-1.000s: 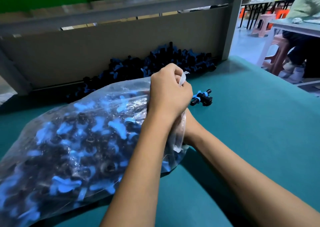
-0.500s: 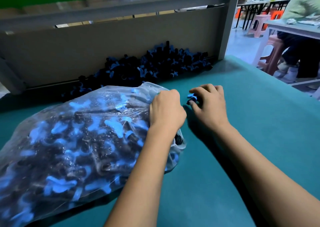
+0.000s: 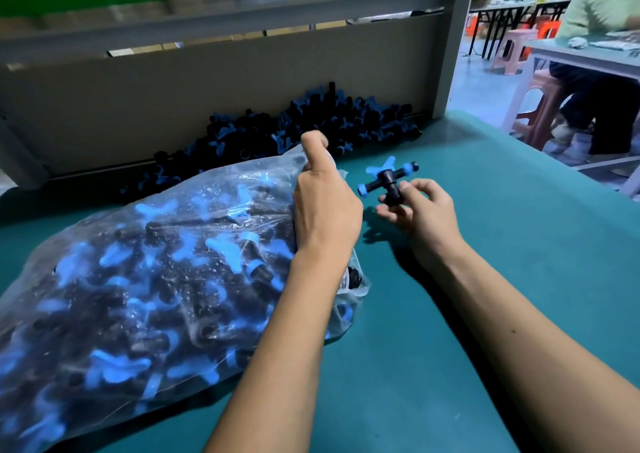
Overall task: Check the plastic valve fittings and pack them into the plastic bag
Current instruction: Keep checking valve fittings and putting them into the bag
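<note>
Pinching the valve fitting [image 3: 388, 179] by its black stem, your right hand [image 3: 420, 210] lifts it just above the tabletop [image 3: 485, 244], its long axis running left-right, blue handle up. It looks light and rigid, so a fingertip hold suits. Your left hand [image 3: 325, 206] grips the soft, bulging bag [image 3: 138, 279] at its mouth.

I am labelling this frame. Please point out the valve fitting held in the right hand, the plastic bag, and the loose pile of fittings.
valve fitting [image 3: 387, 177], head view, black centre body.
plastic bag [image 3: 145, 279], head view, upper film.
pile of fittings [image 3: 311, 120], head view, middle.
</note>
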Tool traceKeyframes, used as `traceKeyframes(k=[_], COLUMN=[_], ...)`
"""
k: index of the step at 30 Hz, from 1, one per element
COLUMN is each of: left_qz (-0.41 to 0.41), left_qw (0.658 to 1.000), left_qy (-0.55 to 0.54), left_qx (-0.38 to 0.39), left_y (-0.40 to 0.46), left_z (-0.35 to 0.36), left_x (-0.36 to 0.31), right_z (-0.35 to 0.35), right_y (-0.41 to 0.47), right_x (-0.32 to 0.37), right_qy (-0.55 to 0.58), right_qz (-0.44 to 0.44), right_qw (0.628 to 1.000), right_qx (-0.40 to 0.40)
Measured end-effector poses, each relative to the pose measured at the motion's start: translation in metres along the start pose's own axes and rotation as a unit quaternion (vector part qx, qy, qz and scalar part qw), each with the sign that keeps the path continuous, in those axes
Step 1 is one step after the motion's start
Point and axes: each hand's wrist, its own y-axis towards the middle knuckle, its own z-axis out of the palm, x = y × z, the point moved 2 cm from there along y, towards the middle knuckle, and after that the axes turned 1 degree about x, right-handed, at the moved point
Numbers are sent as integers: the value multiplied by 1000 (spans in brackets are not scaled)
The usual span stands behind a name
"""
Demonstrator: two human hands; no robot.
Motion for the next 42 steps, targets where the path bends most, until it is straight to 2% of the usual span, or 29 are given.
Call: traceKeyframes(k=[1,3,5,8,13,21,33,35,39,42], left_qz=[7,6,-4,-37,-61,-68,-64,-81,-104,-97], left_qw=[1000,997,993,988,979,985,982,981,979,980], left_qy=[10,50,73,-11,-114,-95,-103,-117,-140,-136], left_qx=[7,52,95,147,158,125,147,130,108,112], left_y=[1,2,5,8,11,13,11,12,13,13], left_z=[0,1,6,8,8,12,13,12,12,12], left_x=[1,3,7,12,18,21,22,21,20,19], right_z=[2,1,-1,-1,2,4,-2,-3,-9,-8], right_y=[-2,-6,-10,-14,-16,-17,-9,-7,0,-1], right_x=[-1,-1,0,0,-1,-3,-4,-5,-4,-5], right_qy=[98,158,153,111,83,66,75,76,175,169], right_qz=[33,61,68,72,44,40,36,36,51,45], right_qw=[994,982,975,970,977,974,985,991,983,985], right_qx=[25,80,143,203,191,211,148,107,-5,6])
